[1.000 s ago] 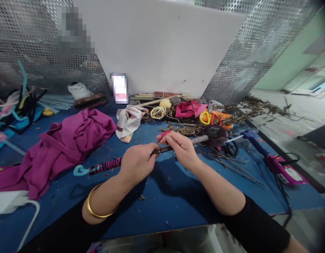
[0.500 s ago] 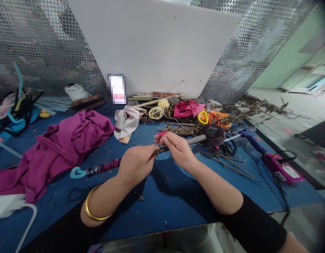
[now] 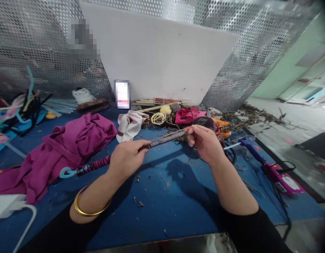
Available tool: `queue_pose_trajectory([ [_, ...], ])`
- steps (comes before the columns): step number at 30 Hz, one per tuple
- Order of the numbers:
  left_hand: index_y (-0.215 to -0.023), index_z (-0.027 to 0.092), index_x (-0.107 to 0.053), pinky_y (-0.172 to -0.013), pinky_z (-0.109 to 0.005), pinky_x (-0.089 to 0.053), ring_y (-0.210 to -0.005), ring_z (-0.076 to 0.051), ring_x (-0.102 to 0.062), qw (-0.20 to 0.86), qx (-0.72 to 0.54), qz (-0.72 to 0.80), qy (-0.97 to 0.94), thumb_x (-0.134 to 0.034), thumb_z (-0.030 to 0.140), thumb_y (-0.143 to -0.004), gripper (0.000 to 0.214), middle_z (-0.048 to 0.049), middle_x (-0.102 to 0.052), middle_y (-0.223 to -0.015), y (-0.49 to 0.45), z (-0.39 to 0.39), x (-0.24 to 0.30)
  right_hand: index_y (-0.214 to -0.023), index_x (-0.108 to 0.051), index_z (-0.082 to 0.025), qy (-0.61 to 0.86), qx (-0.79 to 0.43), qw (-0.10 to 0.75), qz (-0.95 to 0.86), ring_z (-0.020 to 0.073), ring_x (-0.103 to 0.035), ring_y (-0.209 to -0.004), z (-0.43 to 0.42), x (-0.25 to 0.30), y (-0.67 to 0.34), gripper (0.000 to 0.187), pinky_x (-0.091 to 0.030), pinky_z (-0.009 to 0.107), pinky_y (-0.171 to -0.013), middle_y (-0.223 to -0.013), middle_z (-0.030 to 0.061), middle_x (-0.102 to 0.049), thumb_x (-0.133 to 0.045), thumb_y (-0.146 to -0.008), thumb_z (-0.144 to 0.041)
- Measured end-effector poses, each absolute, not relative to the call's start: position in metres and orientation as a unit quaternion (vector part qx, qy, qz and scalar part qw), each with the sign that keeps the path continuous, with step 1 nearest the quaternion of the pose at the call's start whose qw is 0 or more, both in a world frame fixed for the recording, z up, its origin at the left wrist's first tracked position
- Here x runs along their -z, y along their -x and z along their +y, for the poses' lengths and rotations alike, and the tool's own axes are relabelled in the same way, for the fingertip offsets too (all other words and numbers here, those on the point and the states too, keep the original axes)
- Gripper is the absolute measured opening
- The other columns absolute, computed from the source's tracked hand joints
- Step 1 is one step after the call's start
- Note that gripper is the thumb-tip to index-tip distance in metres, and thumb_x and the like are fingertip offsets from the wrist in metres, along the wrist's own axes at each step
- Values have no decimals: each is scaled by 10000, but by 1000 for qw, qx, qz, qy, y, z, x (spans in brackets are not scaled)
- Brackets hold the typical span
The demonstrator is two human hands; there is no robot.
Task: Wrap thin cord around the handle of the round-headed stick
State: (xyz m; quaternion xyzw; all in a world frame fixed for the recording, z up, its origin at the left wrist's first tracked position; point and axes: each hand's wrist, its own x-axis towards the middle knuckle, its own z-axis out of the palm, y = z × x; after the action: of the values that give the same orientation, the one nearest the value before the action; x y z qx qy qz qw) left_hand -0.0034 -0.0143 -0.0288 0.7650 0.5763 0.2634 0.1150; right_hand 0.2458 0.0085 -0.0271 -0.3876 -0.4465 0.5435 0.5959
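My left hand (image 3: 128,156) is closed around a long stick (image 3: 169,137) wrapped in thread, grey on the right part and banded purple and black on the left. A light blue hook-shaped loop (image 3: 66,172) forms the stick's left end. A dark, rounded bundle (image 3: 204,122) sits at its far right end, partly behind my right hand (image 3: 204,140). The right fingers are pinched together at the grey part, and a thin thread appears to run along the stick to them. The exact hold of the fingertips is hard to see.
Purple cloth (image 3: 80,140) lies to the left, beside a pale cloth (image 3: 130,124). Behind are a phone (image 3: 122,94), yellow cord (image 3: 158,118), pink fabric (image 3: 188,115) and dried stems (image 3: 257,114). At right lie a blue glue gun (image 3: 253,149) and a magenta box (image 3: 285,177) with a cable.
My right hand has moved right along the stick, away from my left hand, uncovering the grey wrapping. My left hand has shifted slightly left with the stick. The camera view has tilted a little.
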Motion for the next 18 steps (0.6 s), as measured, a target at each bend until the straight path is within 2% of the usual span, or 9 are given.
queue_pose_trajectory([
  [5,-1016,253,-747,-843,-339,-528,-894,-235,-708,124,-297,590,-741,-587,282,-783,284,-10,-766,-990,16,-8,21,-661,-589,-158,384,-523,650,-396,14,-377,-397,18,18,-294,211,-252,156,-334,-723,-6,-635,-704,-708,-328],
  [11,-1000,259,-748,-843,-333,-526,-906,-231,-704,151,-292,572,-752,-586,291,-771,282,-8,-765,-993,19,-8,16,-665,-617,-147,442,-368,739,-351,20,-377,-373,30,24,-323,241,-211,154,-305,-625,-27,-597,-731,-666,-360],
  [14,-959,253,-756,-831,-300,-526,-884,-216,-707,183,-293,551,-760,-595,282,-757,261,1,-771,-960,22,-7,14,-687,-631,-148,468,-325,756,-321,44,-436,-386,37,34,-330,257,-317,168,-345,-561,-45,-574,-755,-652,-370],
  [16,-934,250,-762,-828,-288,-527,-862,-211,-708,206,-291,539,-763,-606,279,-744,248,3,-773,-936,23,-7,14,-696,-628,-155,482,-313,752,-322,82,-516,-440,41,41,-335,255,-432,211,-429,-578,-33,-604,-747,-670,-380],
  [18,-921,247,-766,-813,-282,-531,-836,-207,-710,232,-285,531,-763,-614,280,-734,243,1,-775,-913,24,-6,13,-692,-624,-147,498,-310,736,-339,124,-574,-497,44,47,-340,266,-495,268,-504,-600,-7,-626,-726,-706,-392],
])
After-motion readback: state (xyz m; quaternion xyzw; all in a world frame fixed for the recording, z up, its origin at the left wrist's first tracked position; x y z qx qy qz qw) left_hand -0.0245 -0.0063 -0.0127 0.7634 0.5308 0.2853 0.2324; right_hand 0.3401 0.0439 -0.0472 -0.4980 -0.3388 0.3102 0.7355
